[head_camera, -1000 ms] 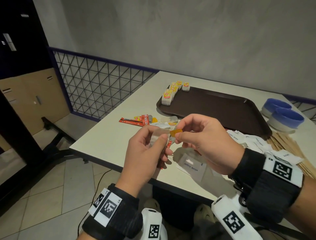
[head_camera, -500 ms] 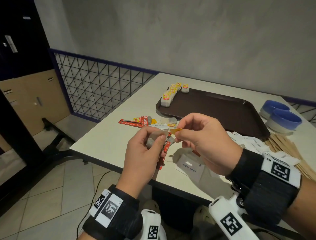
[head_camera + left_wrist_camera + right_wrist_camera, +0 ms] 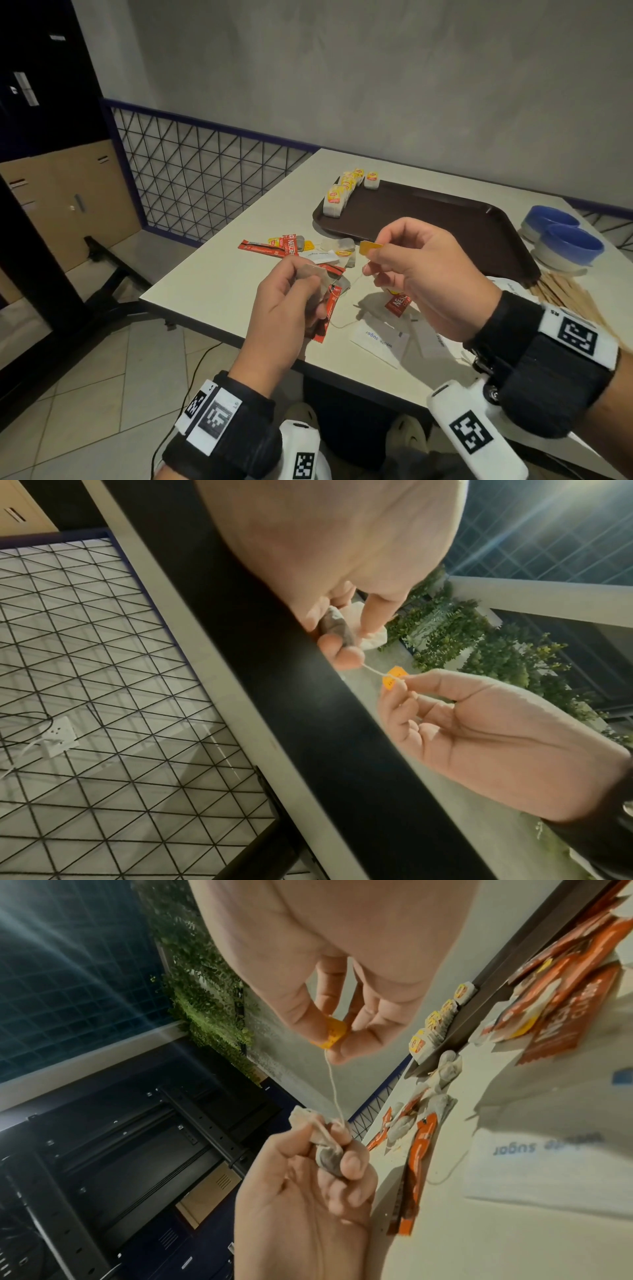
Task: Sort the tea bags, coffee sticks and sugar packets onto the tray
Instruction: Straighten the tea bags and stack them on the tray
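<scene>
Above the table's near left corner my left hand (image 3: 301, 294) pinches a tea bag (image 3: 313, 274), also seen as a crumpled tea bag (image 3: 325, 1139). My right hand (image 3: 376, 253) pinches its yellow tag (image 3: 370, 246), and the thin string (image 3: 332, 1085) runs between the two hands. A dark brown tray (image 3: 445, 226) lies farther back with a row of tea bags (image 3: 342, 192) along its left edge. Red coffee sticks (image 3: 270, 246), loose tea bags (image 3: 339, 246) and white sugar packets (image 3: 380, 339) lie scattered on the table below my hands.
Two blue-rimmed bowls (image 3: 561, 240) stand right of the tray. Wooden stirrers (image 3: 565, 294) lie at the right edge of the table. A wire mesh fence (image 3: 205, 178) runs on the left, past the table's edge. The table (image 3: 219, 281) ends just below my wrists.
My hands have drawn apart, the right one up and to the right with the tag, so the string between tag and bag now shows.
</scene>
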`<action>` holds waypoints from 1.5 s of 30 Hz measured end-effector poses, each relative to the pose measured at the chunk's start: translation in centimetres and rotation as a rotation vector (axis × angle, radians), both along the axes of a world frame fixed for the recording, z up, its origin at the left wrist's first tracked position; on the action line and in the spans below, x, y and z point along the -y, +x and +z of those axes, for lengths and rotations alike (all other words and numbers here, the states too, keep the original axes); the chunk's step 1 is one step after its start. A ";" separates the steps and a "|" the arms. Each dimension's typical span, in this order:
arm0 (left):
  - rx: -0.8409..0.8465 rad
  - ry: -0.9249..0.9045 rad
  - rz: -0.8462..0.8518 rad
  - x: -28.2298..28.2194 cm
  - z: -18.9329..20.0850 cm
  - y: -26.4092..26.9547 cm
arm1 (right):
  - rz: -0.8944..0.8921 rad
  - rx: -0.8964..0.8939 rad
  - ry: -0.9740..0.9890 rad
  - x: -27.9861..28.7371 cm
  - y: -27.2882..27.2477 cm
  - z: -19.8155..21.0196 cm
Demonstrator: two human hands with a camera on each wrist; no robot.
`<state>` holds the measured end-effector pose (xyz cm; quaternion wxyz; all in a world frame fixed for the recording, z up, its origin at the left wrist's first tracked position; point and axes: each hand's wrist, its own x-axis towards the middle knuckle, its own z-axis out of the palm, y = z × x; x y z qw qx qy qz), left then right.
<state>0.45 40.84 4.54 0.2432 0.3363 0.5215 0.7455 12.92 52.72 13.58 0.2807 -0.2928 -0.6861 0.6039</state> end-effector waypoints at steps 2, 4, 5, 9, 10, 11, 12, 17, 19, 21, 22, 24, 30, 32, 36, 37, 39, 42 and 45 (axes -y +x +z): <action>0.028 0.031 -0.022 0.0 0.2 0.1 | 0.002 0.006 -0.048 0.1 0.3 -0.1; -0.026 0.019 0.024 -0.1 0.1 -0.1 | 0.006 0.009 -0.084 0.5 0.6 -0.4; -0.057 0.020 0.056 -0.1 -0.1 -0.3 | 0.001 0.009 -0.102 0.8 0.8 -0.6; -0.043 0.093 0.115 -0.1 -0.2 -0.6 | -0.039 0.001 -0.169 2.0 1.9 -1.9; -0.010 0.101 0.120 -0.1 -0.2 -0.6 | -0.049 0.006 -0.178 2.2 2.1 -2.4; 0.044 0.103 0.112 0.0 0.0 -0.5 | -0.059 0.012 -0.184 2.4 2.3 -2.7; 0.111 0.108 0.075 0.1 0.1 -0.4 | -0.066 0.021 -0.188 2.5 2.4 -3.1; 0.266 0.128 0.042 0.2 0.9 -0.1 | -0.039 0.142 -0.135 3.1 2.5 -4.0; 0.273 0.124 0.051 0.2 1.0 0.0 | -0.007 0.184 -0.136 3.4 2.5 -4.1; 0.288 0.121 0.050 0.1 1.0 -0.1 | 0.014 0.206 -0.150 3.5 2.6 -4.1; 0.299 0.115 0.049 0.1 0.9 -0.2 | 0.016 0.209 -0.152 3.5 2.7 -4.1; 0.294 0.108 0.039 -0.1 0.6 -0.4 | 0.004 0.197 -0.160 3.6 2.9 -3.9; 0.080 0.012 0.158 -0.7 -0.3 -0.4 | 0.046 0.108 -0.180 4.2 3.8 -3.2; 0.076 -0.002 0.135 -0.7 -0.3 -0.3 | 0.076 0.105 -0.182 4.2 4.0 -3.2; 0.096 -0.037 0.103 -0.5 0.0 -0.4 | 0.112 0.091 -0.254 3.9 4.1 -3.2; 0.096 -0.038 0.095 -0.5 0.1 -0.4 | 0.120 0.070 -0.288 3.8 4.1 -3.3; 0.050 -0.053 0.102 -0.4 0.2 -0.2 | 0.132 0.021 -0.345 3.7 4.1 -3.5; 0.008 -0.028 0.124 -0.2 0.4 -0.2 | 0.157 0.009 -0.379 3.8 4.1 -3.8; 0.026 -0.010 0.098 -0.1 0.5 -0.2 | 0.157 0.014 -0.413 4.1 4.2 -4.3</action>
